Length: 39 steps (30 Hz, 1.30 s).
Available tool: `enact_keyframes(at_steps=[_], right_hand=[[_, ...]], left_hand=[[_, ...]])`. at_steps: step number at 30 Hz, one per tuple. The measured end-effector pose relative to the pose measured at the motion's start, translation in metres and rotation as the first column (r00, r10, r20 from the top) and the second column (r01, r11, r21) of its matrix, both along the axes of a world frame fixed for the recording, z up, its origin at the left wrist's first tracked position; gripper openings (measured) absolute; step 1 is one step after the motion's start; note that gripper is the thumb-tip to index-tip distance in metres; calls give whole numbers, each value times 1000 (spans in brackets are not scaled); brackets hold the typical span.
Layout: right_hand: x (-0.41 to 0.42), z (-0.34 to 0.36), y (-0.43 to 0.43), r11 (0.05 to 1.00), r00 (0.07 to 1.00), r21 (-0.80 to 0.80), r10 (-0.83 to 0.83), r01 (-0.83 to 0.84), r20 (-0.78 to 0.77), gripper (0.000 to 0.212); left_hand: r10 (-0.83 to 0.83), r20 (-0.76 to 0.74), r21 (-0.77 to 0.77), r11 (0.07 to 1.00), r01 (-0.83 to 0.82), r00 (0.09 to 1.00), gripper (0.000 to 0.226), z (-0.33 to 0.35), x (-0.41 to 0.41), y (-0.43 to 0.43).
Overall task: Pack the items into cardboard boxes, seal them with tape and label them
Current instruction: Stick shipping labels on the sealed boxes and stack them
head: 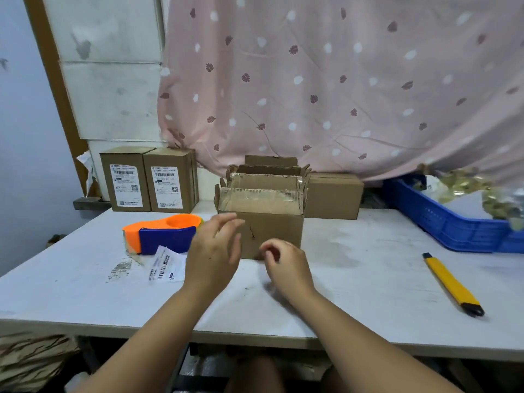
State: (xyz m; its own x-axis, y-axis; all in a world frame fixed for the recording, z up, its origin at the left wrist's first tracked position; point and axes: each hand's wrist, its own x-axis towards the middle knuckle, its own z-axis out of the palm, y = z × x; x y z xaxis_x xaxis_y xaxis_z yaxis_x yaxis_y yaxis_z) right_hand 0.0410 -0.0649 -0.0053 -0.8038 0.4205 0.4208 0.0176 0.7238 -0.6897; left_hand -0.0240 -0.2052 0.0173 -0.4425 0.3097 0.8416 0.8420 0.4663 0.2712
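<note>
Two labelled boxes (126,180), sealed and touching side by side, stand at the back of a white surface (354,293), well to the left of and beyond the person's left hand. Nearer, just to the left of that hand, an orange and blue tape dispenser (164,235) lies on the surface, with loose shipping labels (167,266) against its near side, close beside the left wrist.

The left hand (212,252) is raised, its fingers straight, spread and slightly blurred, and it holds nothing. Its fingertips overlap the near left corner of the open cardboard box (272,225), though contact cannot be made out. The box stands upright directly beyond both hands, its taped flaps standing up and its inside hidden from view.

The right hand (286,265) hovers low in front of the box's near wall, apart from the left hand. Its fingers are curled in toward the thumb, with nothing visible in their grip.

Beyond and to the right of this hand, a closed plain box (334,195) sits just behind the open one. Well to the right of the right hand, a yellow utility knife (452,283) lies flat, and beyond it stands a blue plastic crate (453,232). A pink patterned curtain (340,80) hangs behind it all
</note>
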Motion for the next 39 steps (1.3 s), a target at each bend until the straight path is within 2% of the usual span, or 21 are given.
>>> enact_keyframes(at_steps=[1,3,6,8,11,12,14,18,20,22,25,29,31,33,35,39], right_hand=[[6,3,8,998,998,-43,-46,44,-47,22],[17,10,22,977,981,-180,-138,113,-137,21],[38,19,51,906,934,-365,-299,213,-197,19],[48,23,70,845,910,-460,-382,273,-163,22],[64,24,99,790,897,-531,-426,307,-115,23],[68,22,107,781,897,-537,-431,318,-96,22],[72,16,123,763,899,-553,-434,334,-54,21],[67,7,153,736,921,-596,-390,319,11,28],[64,6,165,743,918,-578,-396,338,27,35],[58,7,178,756,902,-541,-433,368,9,36],[44,14,197,751,878,-527,-478,398,-17,37],[14,14,223,732,895,-593,-444,335,-43,41],[-3,13,233,691,904,-668,-423,278,-61,45],[-17,15,242,657,912,-721,-402,220,-88,52],[-29,14,250,677,921,-708,-375,199,-100,58],[-50,5,259,749,926,-582,-377,317,20,69]], left_hand=[[-137,75,-36,990,140,988,28,9,12,12],[-331,306,-65,928,366,893,26,20,31,35],[-531,557,135,817,561,639,44,21,50,80],[-583,644,276,781,560,496,47,17,55,108],[-610,730,405,750,523,309,41,9,62,148],[-608,751,436,750,498,258,45,6,64,160],[-589,780,468,775,425,214,55,-6,60,181],[-446,848,356,879,316,286,65,-22,40,217],[-461,844,397,881,258,274,63,-21,33,232],[-492,818,446,870,211,298,61,-15,24,248],[-465,777,451,882,139,425,58,-6,7,272],[-392,661,455,887,74,640,61,-12,-21,291],[-336,644,450,893,15,688,63,-22,-32,297],[-284,680,443,894,-70,676,65,-32,-41,302],[-290,705,460,881,-106,647,64,-38,-53,307],[-300,776,465,866,-183,554,67,-48,-70,308]])
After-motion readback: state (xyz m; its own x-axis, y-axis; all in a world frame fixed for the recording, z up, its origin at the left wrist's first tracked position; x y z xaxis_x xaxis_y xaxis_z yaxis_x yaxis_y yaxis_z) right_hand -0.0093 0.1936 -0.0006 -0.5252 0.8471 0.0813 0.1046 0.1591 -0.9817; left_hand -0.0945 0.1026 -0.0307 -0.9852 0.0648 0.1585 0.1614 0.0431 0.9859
